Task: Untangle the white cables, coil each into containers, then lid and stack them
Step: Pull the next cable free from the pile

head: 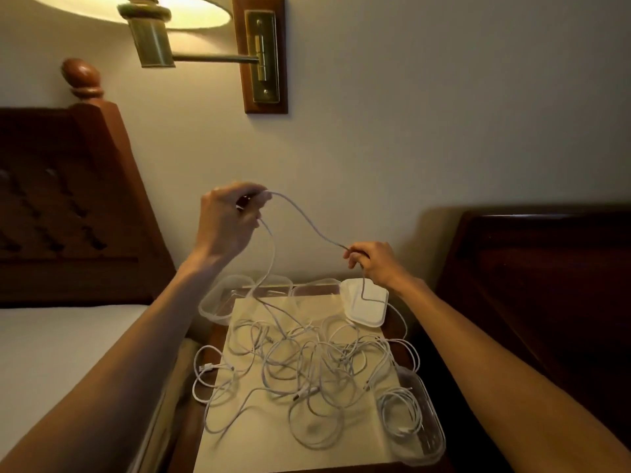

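Left hand and right hand both pinch one white cable, raised above tangled cable pile; coiled cable inside clear container right of pile.

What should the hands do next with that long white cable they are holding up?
Probably keep lifting the raised white cable up out of the tangled white cable pile. The left hand and right hand each pinch it, but its lower lengths still run down into the knot, so it is not free to coil into the clear plastic container.
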Demonstrator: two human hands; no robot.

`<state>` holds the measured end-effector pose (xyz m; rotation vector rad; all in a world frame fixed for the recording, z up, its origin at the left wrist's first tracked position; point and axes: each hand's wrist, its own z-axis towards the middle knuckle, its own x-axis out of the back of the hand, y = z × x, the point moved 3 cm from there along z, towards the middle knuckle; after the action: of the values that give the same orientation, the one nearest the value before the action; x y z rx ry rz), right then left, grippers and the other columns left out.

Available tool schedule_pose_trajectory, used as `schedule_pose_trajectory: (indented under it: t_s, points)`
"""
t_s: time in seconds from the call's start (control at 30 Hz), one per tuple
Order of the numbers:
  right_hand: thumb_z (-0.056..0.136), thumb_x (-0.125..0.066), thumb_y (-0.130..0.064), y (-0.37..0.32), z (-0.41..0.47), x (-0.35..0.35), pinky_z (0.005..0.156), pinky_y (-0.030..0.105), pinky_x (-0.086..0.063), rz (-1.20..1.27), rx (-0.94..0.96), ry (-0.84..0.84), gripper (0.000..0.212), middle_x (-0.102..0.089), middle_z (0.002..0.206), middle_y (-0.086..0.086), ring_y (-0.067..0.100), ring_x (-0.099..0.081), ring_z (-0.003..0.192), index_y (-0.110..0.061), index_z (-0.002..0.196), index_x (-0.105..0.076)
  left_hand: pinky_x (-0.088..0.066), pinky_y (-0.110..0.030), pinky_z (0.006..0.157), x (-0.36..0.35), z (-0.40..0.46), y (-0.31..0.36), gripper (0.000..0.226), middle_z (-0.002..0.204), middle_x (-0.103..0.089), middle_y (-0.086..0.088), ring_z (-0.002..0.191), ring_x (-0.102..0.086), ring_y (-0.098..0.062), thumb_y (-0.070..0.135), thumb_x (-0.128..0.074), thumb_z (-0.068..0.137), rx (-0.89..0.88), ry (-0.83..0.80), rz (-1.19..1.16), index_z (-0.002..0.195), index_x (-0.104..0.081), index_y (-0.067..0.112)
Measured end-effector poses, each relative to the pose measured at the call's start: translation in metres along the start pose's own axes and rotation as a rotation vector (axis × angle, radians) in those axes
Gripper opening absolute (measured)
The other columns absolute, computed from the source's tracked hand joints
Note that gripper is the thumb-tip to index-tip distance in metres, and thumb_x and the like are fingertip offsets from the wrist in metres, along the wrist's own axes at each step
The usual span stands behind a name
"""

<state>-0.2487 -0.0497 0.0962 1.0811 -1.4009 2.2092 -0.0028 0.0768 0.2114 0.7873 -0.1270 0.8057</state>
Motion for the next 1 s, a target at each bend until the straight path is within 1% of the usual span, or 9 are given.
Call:
schedule_pose_trajectory:
  t_s: [0.1,0.17,0.2,0.33,0.47,0.6,0.73,0.93,1.0]
  points:
    - [0.096,-0.059,-0.019,-0.019,0.006,0.021,0.075,0.030,-0.052,0.047,0.018,0.174,0.018,-0.072,0.075,0.001,0.011,-0.065,0.073,-0.011,0.095,-0.076,-0.051,-0.025,0.065,0.001,-0.023,-0.021,0.022,0.100,-0.071,-0.002,0.072,-0.060,-0.008,0.018,-0.063,0.093,0.297,-0.445,0.299,0.113,-0.069,0.014]
    - [0.095,-0.062,-0.022,-0.039,0.008,0.031,0.069,0.027,-0.051,0.070,0.075,0.180,0.018,-0.072,0.073,0.000,0.010,-0.064,0.069,-0.012,0.094,-0.076,-0.052,-0.023,0.066,0.002,-0.047,-0.031,0.054,0.130,-0.060,-0.007,0.083,-0.064,-0.012,0.022,-0.067,0.090,0.529,-0.900,0.509,0.140,-0.047,0.015]
    - [0.094,-0.063,-0.022,-0.049,0.009,0.033,0.065,0.023,-0.049,0.069,0.107,0.161,0.017,-0.071,0.073,0.000,0.008,-0.062,0.066,-0.012,0.095,-0.077,-0.053,-0.023,0.062,0.003,-0.054,-0.029,0.067,0.135,-0.055,-0.008,0.082,-0.066,-0.014,0.024,-0.068,0.089,0.575,-0.986,0.520,0.147,-0.036,0.017]
    - [0.092,-0.065,-0.023,-0.086,0.006,0.033,0.065,0.021,-0.049,0.037,0.229,0.098,0.016,-0.071,0.074,0.000,0.006,-0.059,0.065,-0.012,0.098,-0.076,-0.055,-0.025,0.055,-0.024,-0.045,-0.005,0.063,0.149,-0.040,-0.005,0.074,-0.067,-0.019,0.017,-0.058,0.096,0.416,-0.576,0.177,0.151,-0.028,0.018]
    - [0.092,-0.065,-0.023,-0.101,-0.001,0.029,0.064,0.018,-0.048,0.029,0.273,0.073,0.016,-0.070,0.072,-0.002,0.003,-0.058,0.061,-0.013,0.097,-0.076,-0.060,-0.040,0.062,-0.063,-0.050,0.008,0.038,0.123,-0.054,-0.007,0.071,-0.069,-0.023,0.009,-0.048,0.100,0.426,-0.422,-0.227,0.138,-0.048,0.009]
    - [0.095,-0.062,-0.020,-0.084,-0.020,0.023,0.068,0.016,-0.050,0.071,0.230,-0.028,0.015,-0.070,0.075,-0.003,0.006,-0.062,0.066,-0.013,0.098,-0.075,-0.050,-0.019,0.049,-0.056,-0.048,0.006,0.014,0.072,-0.065,-0.006,0.052,-0.060,-0.009,0.016,-0.062,0.093,0.283,-0.254,-0.078,0.095,-0.071,0.006]
    - [0.099,-0.054,-0.018,-0.061,-0.040,0.007,0.083,0.029,-0.053,0.320,0.153,-0.108,0.018,-0.070,0.079,-0.002,0.016,-0.066,0.079,-0.020,0.091,-0.071,-0.051,-0.021,0.050,-0.034,-0.037,0.016,0.010,0.076,-0.066,-0.002,0.056,-0.060,-0.015,0.018,-0.068,0.089,0.105,-0.098,-0.077,0.091,-0.073,0.010]
    - [0.102,-0.045,-0.012,-0.045,-0.059,0.003,0.057,0.024,-0.051,0.495,0.002,-0.189,0.021,-0.051,0.064,0.006,0.013,-0.053,0.053,-0.005,0.094,-0.063,-0.045,-0.012,0.050,0.016,-0.011,-0.002,0.014,0.069,-0.065,-0.001,0.049,-0.056,0.000,0.019,-0.068,0.090,0.214,0.261,-0.127,0.097,-0.073,0.007]
    - [0.103,-0.042,-0.018,-0.045,-0.061,0.009,0.047,0.023,-0.042,0.695,-0.085,-0.143,0.024,-0.040,0.060,0.001,0.010,-0.038,0.045,-0.005,0.095,-0.061,-0.046,-0.013,0.051,0.026,-0.006,-0.010,0.018,0.067,-0.065,-0.002,0.048,-0.057,-0.001,0.021,-0.066,0.091,0.288,0.194,-0.085,0.099,-0.073,0.007]
